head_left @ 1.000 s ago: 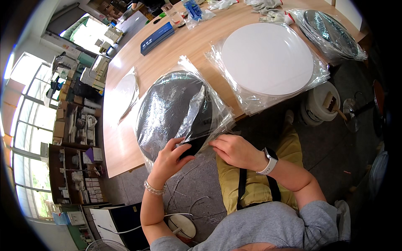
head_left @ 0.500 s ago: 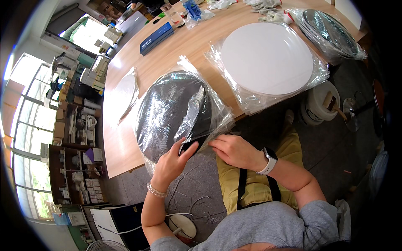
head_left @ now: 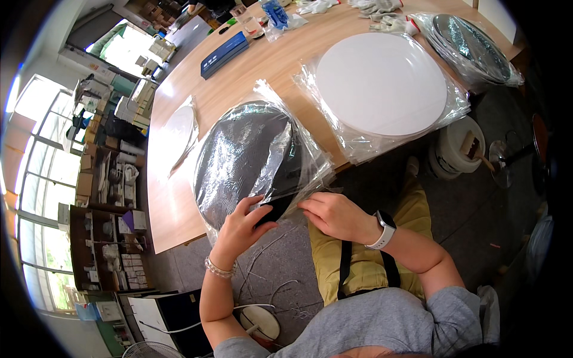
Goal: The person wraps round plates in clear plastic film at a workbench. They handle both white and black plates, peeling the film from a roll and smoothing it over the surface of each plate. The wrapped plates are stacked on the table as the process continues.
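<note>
A round black disc [head_left: 239, 155] lies in a clear plastic bag [head_left: 316, 167] at the table's near edge. The film over it is wrinkled and shiny. My left hand [head_left: 239, 230] rests at the near left rim of the disc, thumb and fingers apart, fingertips touching the film. To the right of it, my right hand [head_left: 334, 215] pinches the near corner of the bag, its fingertips pressed together. A large white round disc [head_left: 382, 83] lies on more clear bags to the right.
A bagged white disc [head_left: 179, 131] lies at left on the wooden table [head_left: 173, 221]. Farther back are a blue box [head_left: 224, 55], a glass [head_left: 250, 27] and work gloves [head_left: 373, 6]. Bagged dark discs [head_left: 471, 48] lie far right, above a white bucket [head_left: 456, 149] with a brush [head_left: 474, 146].
My left hand has shifted slightly left, its fingers now more bent over the disc's rim. My right hand keeps its pinch on the bag corner.
</note>
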`<action>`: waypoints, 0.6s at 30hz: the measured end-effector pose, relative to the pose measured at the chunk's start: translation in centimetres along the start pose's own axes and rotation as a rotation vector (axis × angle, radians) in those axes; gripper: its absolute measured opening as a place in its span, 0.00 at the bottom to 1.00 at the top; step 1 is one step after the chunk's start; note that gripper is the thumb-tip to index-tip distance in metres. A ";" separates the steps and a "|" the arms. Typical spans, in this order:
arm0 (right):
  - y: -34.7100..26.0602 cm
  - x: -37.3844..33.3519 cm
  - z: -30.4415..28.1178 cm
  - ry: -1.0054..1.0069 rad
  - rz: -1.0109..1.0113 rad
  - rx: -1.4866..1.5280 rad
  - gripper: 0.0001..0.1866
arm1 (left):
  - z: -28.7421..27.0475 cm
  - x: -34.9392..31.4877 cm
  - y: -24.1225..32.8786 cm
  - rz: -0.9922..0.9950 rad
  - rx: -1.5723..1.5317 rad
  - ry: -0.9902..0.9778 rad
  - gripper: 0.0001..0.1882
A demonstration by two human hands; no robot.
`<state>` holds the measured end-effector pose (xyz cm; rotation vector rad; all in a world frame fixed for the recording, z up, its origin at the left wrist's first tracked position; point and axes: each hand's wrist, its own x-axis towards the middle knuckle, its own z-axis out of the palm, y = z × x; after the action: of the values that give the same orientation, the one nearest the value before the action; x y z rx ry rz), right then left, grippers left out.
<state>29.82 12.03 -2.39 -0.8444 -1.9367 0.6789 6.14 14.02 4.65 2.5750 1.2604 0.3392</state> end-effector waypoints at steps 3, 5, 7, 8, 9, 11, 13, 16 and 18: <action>0.0 0.0 0.1 -0.007 -0.001 0.000 0.12 | -0.4 -0.1 0.4 -0.008 0.001 -0.013 0.15; -0.4 0.0 0.2 -0.010 0.017 0.017 0.11 | -0.1 -0.5 0.1 0.055 0.093 0.021 0.16; -0.9 0.5 -0.2 -0.048 0.177 0.266 0.11 | 0.3 -0.5 -0.2 0.092 0.162 0.072 0.18; -1.6 0.9 -0.3 -0.088 0.331 0.505 0.12 | 0.5 -0.7 -0.3 0.098 0.181 0.107 0.19; -2.4 1.2 -0.3 -0.125 0.483 0.734 0.12 | 0.9 -1.0 -0.6 0.111 0.198 0.147 0.20; -2.5 2.0 0.9 -0.151 0.661 1.082 0.15 | 1.6 -1.6 -1.4 0.063 0.092 0.188 0.23; -2.8 3.3 1.6 -0.128 0.767 1.334 0.16 | 1.2 -1.0 -0.5 0.037 -0.031 0.210 0.22; -3.5 3.9 2.8 -0.059 0.855 1.344 0.13 | 0.7 -0.8 -0.8 -0.058 -0.237 0.160 0.10; -4.2 4.4 2.7 -0.017 0.901 1.329 0.10 | 0.9 -0.6 -1.6 -0.058 -0.383 0.192 0.08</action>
<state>24.59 12.56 1.73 -0.7226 -0.6232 2.1241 4.94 14.38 3.23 2.2187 1.1906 0.7515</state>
